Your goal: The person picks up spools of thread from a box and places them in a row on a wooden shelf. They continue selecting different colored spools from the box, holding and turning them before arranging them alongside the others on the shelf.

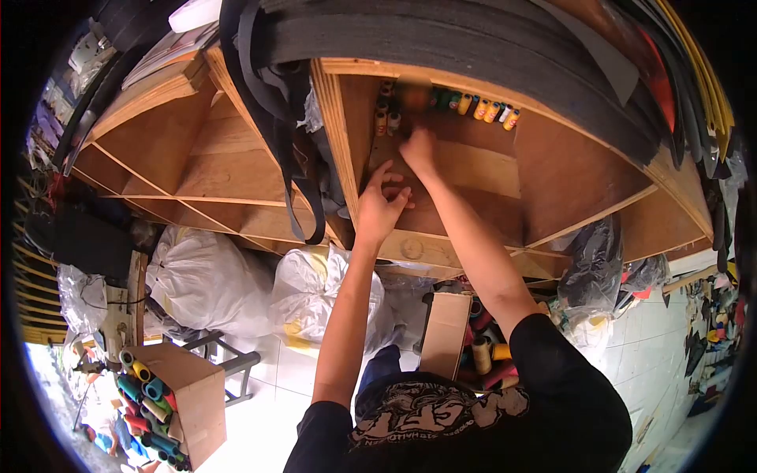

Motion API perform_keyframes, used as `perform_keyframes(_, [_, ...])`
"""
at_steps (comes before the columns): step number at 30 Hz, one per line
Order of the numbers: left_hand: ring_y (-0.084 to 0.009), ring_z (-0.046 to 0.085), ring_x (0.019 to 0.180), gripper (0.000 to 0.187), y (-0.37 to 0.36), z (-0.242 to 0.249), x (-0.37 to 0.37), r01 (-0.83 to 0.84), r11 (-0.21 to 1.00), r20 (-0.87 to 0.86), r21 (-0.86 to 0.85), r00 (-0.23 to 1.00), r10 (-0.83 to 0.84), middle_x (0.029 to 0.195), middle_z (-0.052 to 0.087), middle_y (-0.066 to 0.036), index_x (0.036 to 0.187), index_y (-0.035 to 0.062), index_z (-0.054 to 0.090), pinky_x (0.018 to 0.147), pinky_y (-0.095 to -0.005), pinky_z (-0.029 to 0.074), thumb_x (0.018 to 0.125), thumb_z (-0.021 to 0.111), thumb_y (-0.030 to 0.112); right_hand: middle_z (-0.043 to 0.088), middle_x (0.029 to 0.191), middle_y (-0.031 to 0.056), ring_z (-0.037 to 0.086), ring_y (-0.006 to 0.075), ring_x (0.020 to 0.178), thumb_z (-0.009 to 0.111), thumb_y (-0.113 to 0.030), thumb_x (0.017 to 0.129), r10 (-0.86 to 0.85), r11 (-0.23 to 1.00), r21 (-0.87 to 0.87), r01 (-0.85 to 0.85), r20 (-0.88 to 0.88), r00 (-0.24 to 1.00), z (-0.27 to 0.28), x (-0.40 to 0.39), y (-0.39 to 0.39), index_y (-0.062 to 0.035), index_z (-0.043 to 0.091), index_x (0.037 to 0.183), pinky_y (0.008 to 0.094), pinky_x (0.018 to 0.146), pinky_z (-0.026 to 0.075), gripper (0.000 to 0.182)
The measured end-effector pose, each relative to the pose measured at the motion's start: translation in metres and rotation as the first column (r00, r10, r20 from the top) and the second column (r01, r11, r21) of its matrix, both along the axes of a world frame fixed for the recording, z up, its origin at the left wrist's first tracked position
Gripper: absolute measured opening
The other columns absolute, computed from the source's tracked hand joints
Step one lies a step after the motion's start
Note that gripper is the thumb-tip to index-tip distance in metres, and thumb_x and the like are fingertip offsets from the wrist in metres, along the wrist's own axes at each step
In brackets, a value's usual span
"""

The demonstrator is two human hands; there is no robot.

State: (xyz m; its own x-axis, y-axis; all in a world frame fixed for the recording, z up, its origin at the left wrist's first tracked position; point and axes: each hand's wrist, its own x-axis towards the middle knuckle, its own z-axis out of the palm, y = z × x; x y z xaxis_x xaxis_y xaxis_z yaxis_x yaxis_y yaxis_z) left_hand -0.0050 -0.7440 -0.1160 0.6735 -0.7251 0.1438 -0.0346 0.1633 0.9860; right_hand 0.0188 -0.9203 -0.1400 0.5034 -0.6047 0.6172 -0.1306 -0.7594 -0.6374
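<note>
My right hand (pixel 419 150) reaches into a wooden shelf compartment (pixel 481 169), its fingers curled together just below two small thread spools (pixel 386 123). Whatever those fingers hold, if anything, is hidden. Closer to the front edge, beside the left divider (pixel 337 134), my left hand (pixel 383 206) is held with its fingers apart and nothing visible in them. Along the back wall stands a row of thread spools, with yellow ones (pixel 479 108) toward the right and darker green ones (pixel 448 100) further left. A blurred patch covers part of that row.
Black straps (pixel 296 158) hang left of the compartment, and dark sheet material (pixel 457 39) lies across the shelf top. Below are white sacks (pixel 209 276), a cardboard box (pixel 445 335) with large thread cones, and another box of cones (pixel 197 406) near a grey stool (pixel 236 363).
</note>
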Motion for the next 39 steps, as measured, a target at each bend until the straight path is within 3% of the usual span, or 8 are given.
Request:
perform_keyframes(11, [-0.0191,0.063,0.086,0.055,0.000,0.004,-0.001,0.010,1.000,-0.016,-0.021,1.000,-0.010,0.108,0.052,-0.015,0.136,-0.0052,0.033,0.068,-0.0277,0.058,0.086,0.055,-0.006,0.066,0.096,0.0185,0.062,0.0372,0.091,0.066,-0.004,0.071,0.021,0.996,0.086,-0.018,-0.027,0.999,-0.001,-0.003,-0.003,-0.0028,0.058,0.111,0.0430,0.078,0.051,0.041])
perform_keyframes(16, [-0.0187,0.063,0.083,0.052,-0.001,0.001,0.000,0.009,0.999,0.007,-0.043,1.000,-0.009,0.102,0.055,-0.014,0.134,-0.0057,0.035,0.066,-0.0277,0.057,0.086,0.055,-0.006,0.066,0.096,0.0126,0.065,0.0225,0.087,0.065,-0.005,0.081,0.041,0.949,0.302,-0.089,0.162,0.986,0.011,-0.039,0.019,-0.0011,0.054,0.117,0.0323,0.077,0.052,0.038])
perform_keyframes(21, [-0.0161,0.062,0.076,0.038,0.002,-0.002,-0.006,-0.046,0.999,0.073,-0.019,0.996,0.047,0.086,0.056,-0.011,0.121,-0.0027,0.052,0.063,-0.0277,0.056,0.083,0.054,-0.007,0.063,0.098,0.0069,0.061,0.0118,0.086,0.059,-0.005,0.090,0.295,0.707,0.551,-0.442,0.339,0.894,0.030,-0.183,0.089,0.0020,0.054,0.115,0.0259,0.076,0.051,0.027])
perform_keyframes(23, [-0.0174,0.061,0.071,0.033,0.007,-0.005,-0.017,-0.180,0.984,0.520,0.005,0.841,0.152,0.085,0.057,-0.011,0.113,0.0003,0.060,0.060,-0.0301,0.053,0.079,0.057,-0.004,0.063,0.096,0.0059,0.060,0.0117,0.082,0.059,-0.006,0.091,0.370,0.558,0.720,-0.414,0.230,0.900,0.023,-0.254,0.113,0.0018,0.056,0.112,0.0258,0.074,0.050,0.023])
perform_keyframes(27, [-0.0222,0.060,0.066,0.021,0.012,-0.004,-0.121,0.024,0.998,0.779,-0.055,0.627,0.027,0.084,0.057,-0.011,0.095,0.0028,0.063,0.058,-0.0323,0.050,0.076,0.059,-0.003,0.064,0.095,0.0054,0.061,0.0115,0.081,0.061,-0.011,0.091,0.574,0.238,0.949,-0.208,0.035,0.818,0.010,-0.400,0.138,-0.0006,0.058,0.113,0.0253,0.073,0.050,0.025])
perform_keyframes(33, [-0.0178,0.059,0.066,0.014,-0.002,-0.002,-0.303,0.595,0.803,0.502,0.040,0.682,-0.531,0.084,0.058,-0.010,0.088,0.0005,0.062,0.062,-0.0287,0.048,0.077,0.058,-0.007,0.065,0.078,0.0034,0.062,0.0109,0.071,0.059,-0.019,0.088,0.212,0.558,0.817,0.146,-0.311,0.927,0.047,-0.557,0.149,0.0002,0.065,0.097,0.0259,0.064,0.051,0.022])
perform_keyframes(37, [-0.0187,0.059,0.066,0.011,-0.028,-0.013,-0.359,0.711,0.700,0.548,0.067,0.560,-0.621,0.087,0.058,-0.010,0.088,0.0000,0.061,0.064,-0.0286,0.048,0.079,0.058,-0.004,0.065,0.079,0.0044,0.062,0.0111,0.074,0.058,-0.014,0.087,-0.485,0.481,0.793,0.374,-0.114,0.867,0.027,-0.629,0.130,-0.0004,0.064,0.100,0.0265,0.068,0.050,0.020])
perform_keyframes(39, [-0.0231,0.060,0.069,0.011,-0.049,-0.013,-0.383,0.717,0.693,0.600,0.075,0.523,-0.606,0.087,0.057,-0.012,0.090,-0.0007,0.060,0.066,-0.0310,0.049,0.080,0.057,-0.003,0.066,0.081,0.0063,0.063,0.0145,0.074,0.060,-0.014,0.086,-0.541,0.597,0.709,0.374,0.012,0.841,0.012,-0.647,0.107,0.0014,0.063,0.100,0.0283,0.069,0.050,0.021])
